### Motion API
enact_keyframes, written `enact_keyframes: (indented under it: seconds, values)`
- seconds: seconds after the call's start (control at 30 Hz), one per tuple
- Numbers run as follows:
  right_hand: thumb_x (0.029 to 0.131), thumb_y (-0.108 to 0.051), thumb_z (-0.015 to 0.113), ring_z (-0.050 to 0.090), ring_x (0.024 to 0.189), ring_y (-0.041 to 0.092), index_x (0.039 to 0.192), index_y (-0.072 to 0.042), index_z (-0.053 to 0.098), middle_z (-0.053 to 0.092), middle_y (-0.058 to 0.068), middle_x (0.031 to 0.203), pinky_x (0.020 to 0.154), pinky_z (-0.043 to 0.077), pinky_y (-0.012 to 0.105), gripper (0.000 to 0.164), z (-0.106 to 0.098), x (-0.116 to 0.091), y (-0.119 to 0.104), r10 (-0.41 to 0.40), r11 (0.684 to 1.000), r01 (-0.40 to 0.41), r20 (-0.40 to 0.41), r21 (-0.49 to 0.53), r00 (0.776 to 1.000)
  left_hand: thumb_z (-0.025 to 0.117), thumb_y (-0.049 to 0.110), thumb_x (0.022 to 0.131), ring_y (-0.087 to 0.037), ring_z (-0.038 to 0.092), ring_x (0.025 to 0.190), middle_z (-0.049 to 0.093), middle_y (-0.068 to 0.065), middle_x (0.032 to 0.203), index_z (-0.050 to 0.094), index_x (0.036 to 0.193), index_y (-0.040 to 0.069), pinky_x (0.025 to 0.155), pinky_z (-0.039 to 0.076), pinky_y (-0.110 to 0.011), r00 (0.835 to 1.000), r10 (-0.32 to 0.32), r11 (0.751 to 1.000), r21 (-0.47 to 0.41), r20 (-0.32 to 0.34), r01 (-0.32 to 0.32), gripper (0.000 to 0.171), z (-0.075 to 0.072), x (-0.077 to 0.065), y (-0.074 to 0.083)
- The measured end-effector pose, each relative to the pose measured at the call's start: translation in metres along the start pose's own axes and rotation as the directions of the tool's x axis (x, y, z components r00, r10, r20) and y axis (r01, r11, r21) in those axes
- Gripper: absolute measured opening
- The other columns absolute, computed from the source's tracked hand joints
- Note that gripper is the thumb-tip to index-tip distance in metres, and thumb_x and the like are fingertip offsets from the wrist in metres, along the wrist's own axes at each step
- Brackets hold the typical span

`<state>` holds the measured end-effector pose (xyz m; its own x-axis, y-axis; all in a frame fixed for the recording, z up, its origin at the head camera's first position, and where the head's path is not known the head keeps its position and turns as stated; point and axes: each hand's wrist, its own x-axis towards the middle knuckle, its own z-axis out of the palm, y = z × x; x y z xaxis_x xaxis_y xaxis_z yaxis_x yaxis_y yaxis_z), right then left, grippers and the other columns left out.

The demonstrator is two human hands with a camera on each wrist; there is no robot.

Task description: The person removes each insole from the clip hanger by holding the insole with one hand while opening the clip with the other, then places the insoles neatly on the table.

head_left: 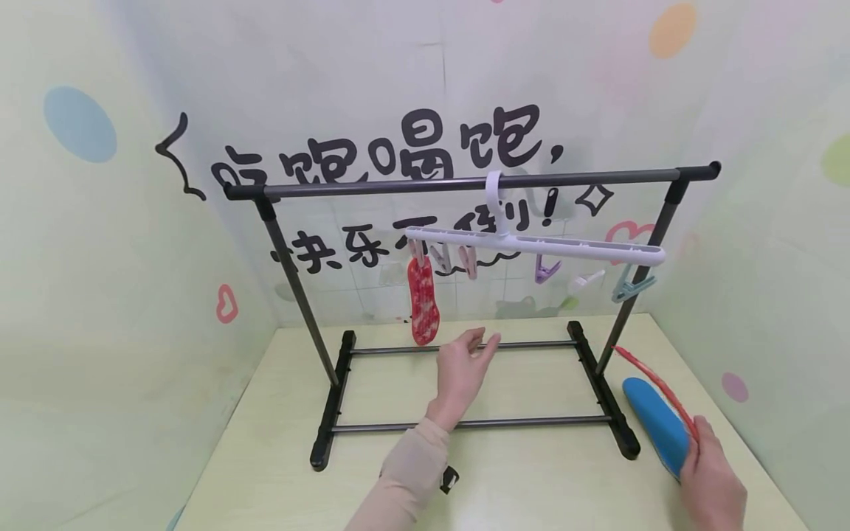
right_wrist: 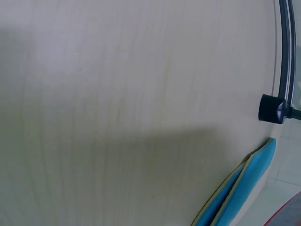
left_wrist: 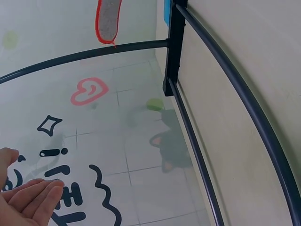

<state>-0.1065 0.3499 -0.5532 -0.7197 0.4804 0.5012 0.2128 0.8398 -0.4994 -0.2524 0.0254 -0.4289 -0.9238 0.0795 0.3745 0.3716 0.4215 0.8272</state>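
Near the middle of the rack, my left hand is raised below the hanger, thumb and fingers apart and holding nothing. To its upper left, a red and white patterned insole hangs from a pink clip at one end of the lavender clip hanger. At the right, my right hand pinches the lower end of another red insole, seen nearly edge-on. Its grey underside with a red rim appears in the left wrist view. Blue insoles lie stacked on the table beside that hand.
A black rack stands on the pale table, its top bar carrying the hanger. Two low bars join its feet. Along the hanger are more clips, including a purple clip and a blue-green clip. A printed backdrop surrounds the table.
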Motion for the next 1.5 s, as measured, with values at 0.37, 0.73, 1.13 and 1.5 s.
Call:
enact_keyframes:
  seconds: [0.37, 0.73, 1.13, 1.5]
  values:
    - [0.098, 0.0, 0.052, 0.054, 0.124, 0.045, 0.13, 0.007, 0.054, 0.055, 0.029, 0.134, 0.089, 0.047, 0.064, 0.033, -0.002, 0.008, 0.021, 0.046, 0.993, -0.044, 0.009, -0.111, 0.999, 0.067, 0.043, 0.092, -0.026, 0.071, 0.106, 0.071, -0.012, 0.119, 0.068, 0.122, 0.003, 0.088, 0.058, -0.038, 0.999, -0.016, 0.998, 0.069, 0.052, 0.013, 0.05, 0.009, -0.009, 0.001]
    - [0.102, -0.002, 0.036, 0.042, 0.131, 0.052, 0.138, 0.014, 0.039, 0.041, 0.037, 0.14, 0.104, 0.037, 0.064, 0.039, 0.002, 0.003, 0.034, 0.03, 0.978, 0.023, 0.243, -0.21, 0.97, 0.067, 0.047, 0.091, -0.025, 0.07, 0.107, 0.071, -0.012, 0.119, 0.068, 0.122, 0.003, 0.09, 0.057, -0.038, 0.996, -0.032, 0.997, 0.073, 0.078, 0.026, 0.054, 0.011, -0.014, -0.006]
    - [0.095, -0.006, 0.048, 0.036, 0.131, 0.057, 0.139, 0.018, 0.036, 0.037, 0.04, 0.141, 0.104, 0.035, 0.067, 0.052, 0.018, -0.01, 0.035, 0.083, 0.956, 0.049, 0.428, -0.289, 0.9, 0.064, 0.048, 0.093, -0.025, 0.07, 0.107, 0.071, -0.012, 0.119, 0.068, 0.123, 0.004, 0.089, 0.057, -0.039, 0.996, -0.05, 0.995, 0.089, 0.069, 0.044, 0.053, 0.006, -0.014, -0.01]
    - [0.101, -0.018, 0.033, 0.023, 0.14, 0.055, 0.143, 0.02, 0.024, 0.022, 0.039, 0.15, 0.114, 0.023, 0.062, 0.058, 0.024, -0.012, 0.03, 0.199, 0.951, -0.037, 0.511, -0.308, 0.836, 0.063, 0.048, 0.094, -0.025, 0.07, 0.109, 0.07, -0.011, 0.122, 0.067, 0.124, 0.004, 0.09, 0.057, -0.038, 0.995, -0.061, 0.995, 0.089, 0.075, 0.055, 0.054, 0.003, -0.015, -0.013]
